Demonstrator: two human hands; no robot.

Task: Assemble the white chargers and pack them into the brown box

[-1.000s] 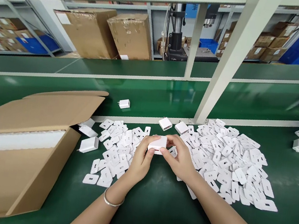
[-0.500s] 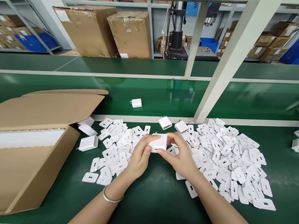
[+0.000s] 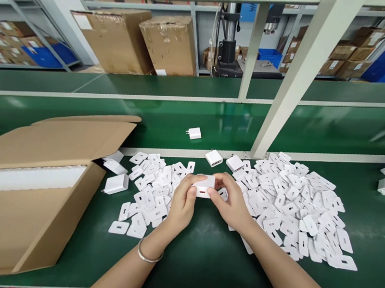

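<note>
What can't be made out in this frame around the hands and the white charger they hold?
- White charger, head view: its sides are covered by the left hand and right hand.
- Cardboard box: cut off at the left and bottom edges, contents unclear.
- White plastic pieces: too small for detail.

Single view, head cam, sitting above your seat and pitched forward and down. It faces straight across the green bench (image 3: 196, 256), over the conveyor belt (image 3: 181, 123), through the white frame post (image 3: 293, 82) to the warehouse shelves (image 3: 353, 52) far behind. Near field: your forearms enter from the bottom edge, left hand (image 3: 182, 206) and right hand (image 3: 232, 206) meeting close to frame centre, quite close to the lens. Open carton (image 3: 25, 185) fills lower left. Wide lens, edges bow. No second view, so no overlap.
</note>
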